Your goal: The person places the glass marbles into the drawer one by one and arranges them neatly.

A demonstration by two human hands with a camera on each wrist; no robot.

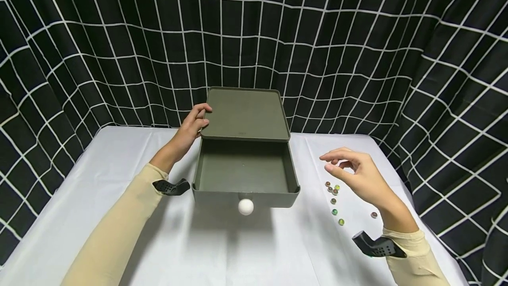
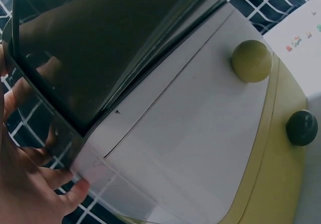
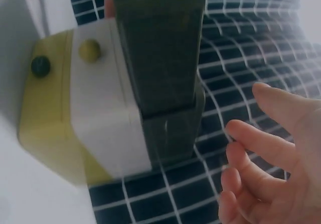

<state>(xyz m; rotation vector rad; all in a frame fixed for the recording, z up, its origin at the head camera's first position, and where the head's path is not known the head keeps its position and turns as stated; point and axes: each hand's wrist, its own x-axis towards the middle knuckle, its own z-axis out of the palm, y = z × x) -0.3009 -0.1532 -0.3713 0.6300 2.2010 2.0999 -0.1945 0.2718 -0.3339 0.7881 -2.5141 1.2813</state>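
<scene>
A stacked drawer unit stands on the table, its dark green top drawer [image 1: 244, 169] pulled out by its white knob [image 1: 245, 207] side and its inside bare. Against the left side of the unit's flat top [image 1: 246, 114] rests my left hand [image 1: 190, 127], fingertips at the edge. The left wrist view shows those fingers [image 2: 75, 196] along the green and white sides. My right hand [image 1: 357, 173] hovers right of the unit with fingers loosely bent and nothing in them. Just below and left of it lie several small glass marbles [image 1: 334, 200]; a separate brown marble [image 1: 374, 215] is nearer the wrist.
Under the green drawer come a white drawer [image 2: 185, 113] with a yellow knob [image 2: 252, 61] and a yellow drawer [image 2: 281, 113] with a dark green knob [image 2: 302, 127]. A white cloth covers the table [image 1: 119, 153]. Black curtains with a white grid [image 1: 238, 21] surround it.
</scene>
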